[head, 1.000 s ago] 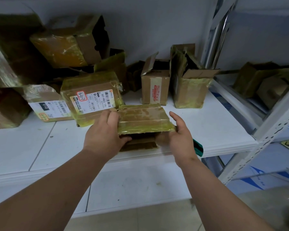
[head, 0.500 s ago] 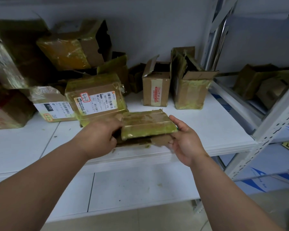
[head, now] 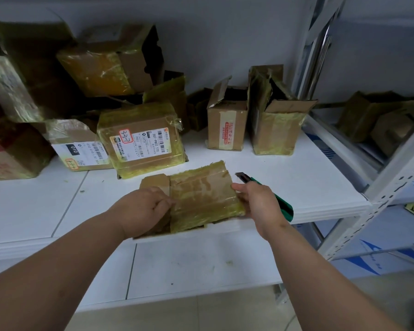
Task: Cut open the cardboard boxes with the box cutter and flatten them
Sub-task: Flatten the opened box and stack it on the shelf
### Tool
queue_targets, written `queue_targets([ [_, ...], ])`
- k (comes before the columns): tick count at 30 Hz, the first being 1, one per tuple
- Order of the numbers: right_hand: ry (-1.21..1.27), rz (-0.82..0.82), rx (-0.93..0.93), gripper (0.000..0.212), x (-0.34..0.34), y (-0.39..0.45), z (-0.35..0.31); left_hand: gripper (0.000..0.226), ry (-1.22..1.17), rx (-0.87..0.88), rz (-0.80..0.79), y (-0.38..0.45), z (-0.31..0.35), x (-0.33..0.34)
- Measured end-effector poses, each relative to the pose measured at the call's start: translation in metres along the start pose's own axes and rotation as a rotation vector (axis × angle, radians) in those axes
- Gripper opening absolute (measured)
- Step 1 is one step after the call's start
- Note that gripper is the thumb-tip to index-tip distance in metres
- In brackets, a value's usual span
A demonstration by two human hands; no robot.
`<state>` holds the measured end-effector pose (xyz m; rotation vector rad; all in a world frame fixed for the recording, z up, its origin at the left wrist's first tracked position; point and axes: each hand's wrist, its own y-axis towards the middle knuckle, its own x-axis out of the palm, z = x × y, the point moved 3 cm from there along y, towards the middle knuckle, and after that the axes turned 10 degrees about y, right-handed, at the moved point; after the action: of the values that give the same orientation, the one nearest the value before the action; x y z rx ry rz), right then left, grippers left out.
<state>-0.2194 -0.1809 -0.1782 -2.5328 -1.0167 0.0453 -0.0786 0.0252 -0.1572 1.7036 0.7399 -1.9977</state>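
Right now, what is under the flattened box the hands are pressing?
The flattened box lies on the white shelf, its near edge overhanging. The left hand and right hand cover its sides; anything beneath it is hidden.

Flattened box [head: 202,197] at shelf [head: 296,182] front edge, box cutter [head: 268,194] right, upright boxes [head: 251,120] behind

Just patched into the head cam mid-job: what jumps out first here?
Front and centre, both hands work a flat tape-wrapped cardboard box at the front edge of the white shelf: the left hand grips its left side, and the right hand holds its right edge along with a green box cutter, blade out and pointing away. Behind it stands a labelled taped parcel.
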Motion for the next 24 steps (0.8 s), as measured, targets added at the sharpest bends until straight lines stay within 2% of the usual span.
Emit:
queue_targets([
  [2, -0.423, -0.005, -0.183, 0.035, 0.005, -0.004, -0.005, 0.039, 0.018, -0.020, 0.031, 0.004, -0.005, 0.009],
  [4, -0.947, -0.018, -0.504, 0.028, 0.015, -0.009, -0.008, 0.035, 0.044, -0.042, 0.069, 0.005, -0.008, 0.016],
  [6, -1.235, -0.005, -0.703, 0.035, 0.023, -0.010, -0.004, 0.036, 0.032, -0.057, 0.085, 0.006, -0.009, 0.021],
  [9, -1.330, -0.127, -0.814, 0.044, 0.039, -0.005, -0.001, 0.041, 0.036, -0.086, 0.094, 0.012, -0.004, 0.021],
  [13, -1.455, -0.294, -0.644, 0.060, 0.051, 0.009, 0.011, 0.075, 0.078, -0.116, 0.002, 0.022, 0.003, 0.031],
  [15, -1.485, -0.321, -0.522, 0.067, 0.050, 0.013, 0.021, 0.076, 0.124, -0.132, -0.063, 0.023, 0.005, 0.039],
  [18, -1.529, -0.268, -0.516, 0.083, 0.058, 0.016, 0.015, 0.069, 0.259, -0.111, -0.084, 0.029, 0.003, 0.035],
  [21, -1.576, -0.231, -0.596, 0.075, 0.071, 0.019, 0.006, 0.075, 0.315, -0.087, 0.015, 0.034, 0.001, 0.026],
  [24, -1.551, -0.317, -0.555, 0.071, 0.071, 0.024, 0.019, 0.092, 0.253, -0.075, -0.057, 0.036, 0.004, 0.036],
])
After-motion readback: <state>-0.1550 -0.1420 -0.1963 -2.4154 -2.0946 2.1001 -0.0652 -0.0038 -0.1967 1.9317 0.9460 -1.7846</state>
